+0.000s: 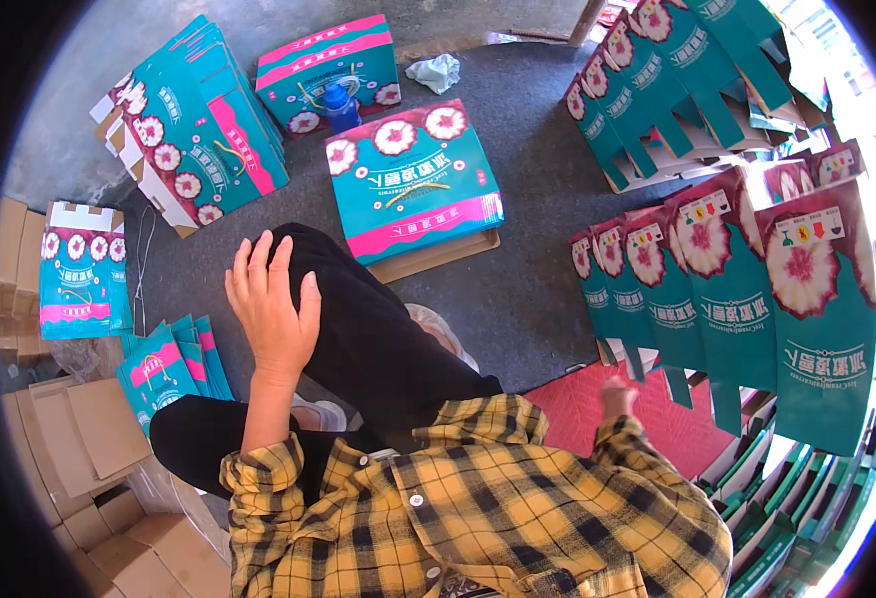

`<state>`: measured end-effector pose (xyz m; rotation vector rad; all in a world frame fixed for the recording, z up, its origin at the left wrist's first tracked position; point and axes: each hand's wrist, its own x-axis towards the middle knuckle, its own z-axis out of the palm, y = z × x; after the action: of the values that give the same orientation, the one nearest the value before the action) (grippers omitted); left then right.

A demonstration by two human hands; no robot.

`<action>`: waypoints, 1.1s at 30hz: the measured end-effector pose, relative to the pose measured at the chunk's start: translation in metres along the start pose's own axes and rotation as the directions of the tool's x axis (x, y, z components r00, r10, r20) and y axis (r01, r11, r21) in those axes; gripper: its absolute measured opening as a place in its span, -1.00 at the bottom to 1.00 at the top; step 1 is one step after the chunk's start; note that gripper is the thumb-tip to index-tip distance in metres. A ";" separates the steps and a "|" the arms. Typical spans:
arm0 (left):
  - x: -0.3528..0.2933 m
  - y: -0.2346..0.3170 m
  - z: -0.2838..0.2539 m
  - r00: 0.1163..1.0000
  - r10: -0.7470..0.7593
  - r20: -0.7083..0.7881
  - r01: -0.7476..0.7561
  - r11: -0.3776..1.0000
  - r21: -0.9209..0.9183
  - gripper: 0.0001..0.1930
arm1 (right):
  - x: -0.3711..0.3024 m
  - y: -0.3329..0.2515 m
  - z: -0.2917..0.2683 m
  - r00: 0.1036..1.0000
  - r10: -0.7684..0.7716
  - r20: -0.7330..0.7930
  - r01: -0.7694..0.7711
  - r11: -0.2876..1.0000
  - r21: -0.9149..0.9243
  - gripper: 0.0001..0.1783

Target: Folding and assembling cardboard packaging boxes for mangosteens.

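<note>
My left hand (pixel 273 309) rests on my raised knee in dark trousers, its fingers stretched out and holding nothing. My right hand (pixel 618 398) is low beside the red mat (pixel 582 409); its fingers are too hidden and small to make out. In front of my knee lies a teal and pink carton (pixel 413 184) printed with round fruit slices, with a yellow cord handle on its face. Behind it is another such carton (pixel 328 75), with a blue bottle-like container (pixel 339 106) standing before it.
Flat teal cartons (pixel 198 130) are stacked at the back left, with smaller piles (pixel 84 269) nearer. Brown cardboard boxes (pixel 109 429) fill the left edge. Rows of part-opened cartons (pixel 702 269) stand along the right. A crumpled white bag (pixel 434 73) lies on the dark floor.
</note>
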<state>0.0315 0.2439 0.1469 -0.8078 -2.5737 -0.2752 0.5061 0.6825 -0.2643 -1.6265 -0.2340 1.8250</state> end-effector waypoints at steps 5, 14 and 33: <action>-0.002 -0.004 -0.005 1.000 0.014 0.003 -0.014 1.000 0.005 -0.55 | -0.081 0.163 0.146 0.794 0.576 0.192 -0.443 0.766 -0.466 -0.74; -0.005 -0.017 -0.005 0.998 -0.069 0.014 0.070 0.997 -0.045 -0.54 | -0.165 0.243 0.405 0.696 0.519 0.497 -0.113 0.762 -0.638 0.10; 0.010 -0.027 0.010 0.990 -0.111 0.086 0.118 0.990 -0.079 -0.51 | -0.167 0.291 0.507 0.936 0.035 0.351 0.035 0.981 -0.193 -0.25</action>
<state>0.0049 0.2305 0.1413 -0.7154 -2.7058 -0.3956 -0.0721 0.5131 -0.1826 -1.4099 -0.5909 2.1441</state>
